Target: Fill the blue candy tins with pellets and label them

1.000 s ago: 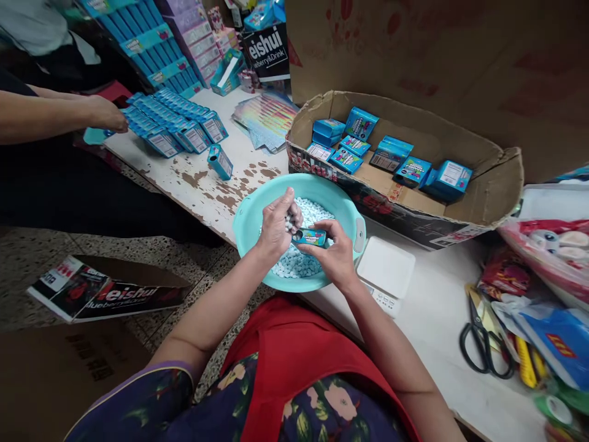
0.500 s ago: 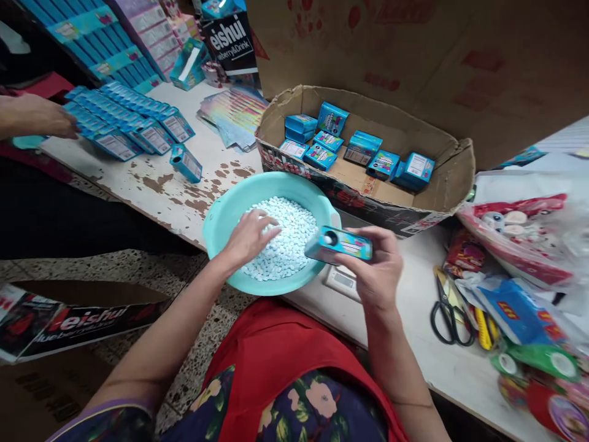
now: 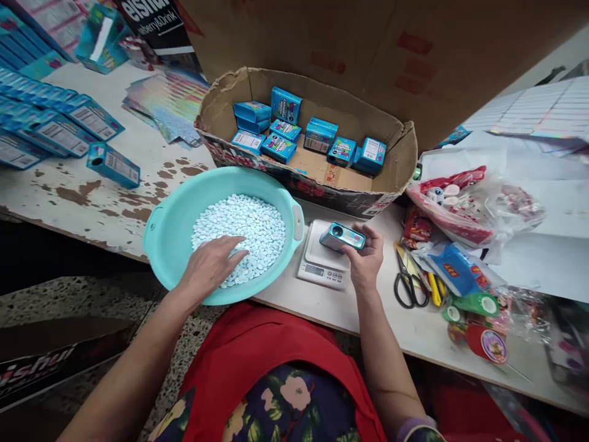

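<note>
Right hand (image 3: 368, 261) has lowered, pinching box (image 3: 346, 236) over scale (image 3: 323, 258)

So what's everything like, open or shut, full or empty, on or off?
Left hand: open, at the white pieces
Right hand: gripping the small blue box
Small blue box: round hole uncovered
Teal basin: partly filled
Scale: on, digits too small to read
Cardboard box: open-topped, blue boxes inside
Scissors: open or shut, can't tell
</note>
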{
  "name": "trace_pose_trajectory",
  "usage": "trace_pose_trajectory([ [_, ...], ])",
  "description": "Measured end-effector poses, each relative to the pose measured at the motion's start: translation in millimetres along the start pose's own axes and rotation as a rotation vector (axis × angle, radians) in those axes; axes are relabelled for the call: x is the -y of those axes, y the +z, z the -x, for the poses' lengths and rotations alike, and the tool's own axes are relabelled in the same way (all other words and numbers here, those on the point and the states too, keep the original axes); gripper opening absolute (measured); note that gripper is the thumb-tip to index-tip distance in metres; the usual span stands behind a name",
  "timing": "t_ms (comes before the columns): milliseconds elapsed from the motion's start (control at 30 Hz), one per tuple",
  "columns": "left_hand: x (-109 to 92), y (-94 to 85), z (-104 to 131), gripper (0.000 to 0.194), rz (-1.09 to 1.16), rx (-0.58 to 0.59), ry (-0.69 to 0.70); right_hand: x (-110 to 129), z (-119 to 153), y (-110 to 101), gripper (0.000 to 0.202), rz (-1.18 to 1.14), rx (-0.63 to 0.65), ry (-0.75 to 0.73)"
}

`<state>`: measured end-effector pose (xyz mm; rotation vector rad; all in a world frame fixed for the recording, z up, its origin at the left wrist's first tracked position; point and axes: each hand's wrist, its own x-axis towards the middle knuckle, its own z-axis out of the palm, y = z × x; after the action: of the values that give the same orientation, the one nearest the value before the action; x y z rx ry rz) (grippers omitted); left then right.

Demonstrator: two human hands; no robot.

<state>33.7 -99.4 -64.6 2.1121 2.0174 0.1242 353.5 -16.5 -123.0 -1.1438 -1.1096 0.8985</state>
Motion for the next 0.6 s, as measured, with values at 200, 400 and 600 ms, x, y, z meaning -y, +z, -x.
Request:
trace_pose_trajectory([
  [200,-0.9,0.7,0.4,0.047,-0.086,-0.004,0.021,0.3,-3.0,-43.0,0.046,0.063,-0.323,0.053],
  [400,-2.4,2.6,-1.4,0.048,-0.122,0.044,0.024,-7.5,12.1,-79.7,0.042,0.187,-0.479,0.135],
  [600,-4.4,3.7,-1.5,0.048,-0.108,0.07,0.014,-13.2,19.7,-83.0,0.039,0.161,-0.48,0.16],
])
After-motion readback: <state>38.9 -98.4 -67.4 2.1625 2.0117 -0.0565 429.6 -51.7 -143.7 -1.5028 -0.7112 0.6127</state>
